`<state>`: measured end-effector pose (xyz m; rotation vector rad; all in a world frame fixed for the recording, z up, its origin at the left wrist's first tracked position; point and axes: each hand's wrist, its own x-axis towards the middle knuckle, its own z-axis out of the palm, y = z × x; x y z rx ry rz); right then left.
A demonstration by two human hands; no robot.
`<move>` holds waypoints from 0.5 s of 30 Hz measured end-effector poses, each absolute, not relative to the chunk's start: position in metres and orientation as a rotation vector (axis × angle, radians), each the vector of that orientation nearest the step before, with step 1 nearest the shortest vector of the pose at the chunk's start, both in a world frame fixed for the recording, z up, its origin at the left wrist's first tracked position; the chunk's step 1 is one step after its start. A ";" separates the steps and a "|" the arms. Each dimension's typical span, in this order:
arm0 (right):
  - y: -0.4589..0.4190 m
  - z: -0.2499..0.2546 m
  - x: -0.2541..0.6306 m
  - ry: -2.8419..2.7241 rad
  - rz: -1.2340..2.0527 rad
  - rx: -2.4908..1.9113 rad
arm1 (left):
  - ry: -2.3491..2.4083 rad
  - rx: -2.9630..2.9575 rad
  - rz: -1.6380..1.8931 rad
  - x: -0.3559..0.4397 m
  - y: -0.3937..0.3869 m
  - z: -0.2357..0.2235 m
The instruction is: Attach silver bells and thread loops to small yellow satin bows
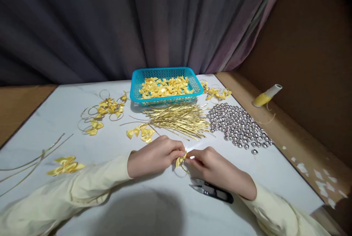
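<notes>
My left hand (161,155) is closed, pinching a yellow ribbon bow (180,160) just above the table. A thin wire loop (181,173) hangs below the bow. My right hand (213,164) is closed too, its thumb and forefinger together at the bow's right edge; what lies between them is too small to make out, though a bright glint shows there. Under the right hand lies a pair of black-handled thread snips (211,190), blades pointing left. Behind my hands are a few loose yellow bows (141,132) and a heap of gold wire ties (181,118).
A blue basket (167,101) of yellow bows stands at the back. Small round silver pieces (236,122), perhaps bells, are heaped right. Finished-looking looped bows (110,107) lie left, with more bows (66,165) and long wires (35,162) nearer. A yellow thread spool (264,98) stands far right.
</notes>
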<state>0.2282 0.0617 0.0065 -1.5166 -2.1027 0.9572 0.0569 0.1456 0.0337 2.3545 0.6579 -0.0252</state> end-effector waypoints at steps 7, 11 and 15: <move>0.062 0.004 0.225 -2.109 1.014 -1.531 | 0.675 2.498 -0.020 0.057 0.136 0.029; 0.061 0.002 0.222 -2.115 0.996 -1.528 | 0.703 2.520 -0.029 0.059 0.133 0.029; 0.058 0.003 0.224 -2.138 0.942 -1.537 | 0.667 2.534 -0.011 0.058 0.135 0.029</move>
